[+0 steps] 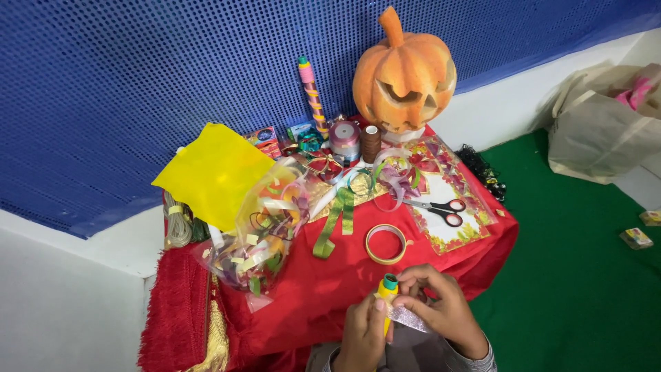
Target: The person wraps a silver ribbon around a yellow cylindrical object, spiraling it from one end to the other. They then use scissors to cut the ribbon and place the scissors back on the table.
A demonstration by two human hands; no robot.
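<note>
Head view: both hands (406,317) grip a yellow tube (387,293) at the red table's (323,289) near edge.

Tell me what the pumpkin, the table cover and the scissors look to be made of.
Pumpkin: likely foam or plaster, matte and grainy, with carved holes. Table cover: red cloth, creased and draped over the edge. Scissors: shiny metal blades with smooth red and black handles, probably plastic.
</note>
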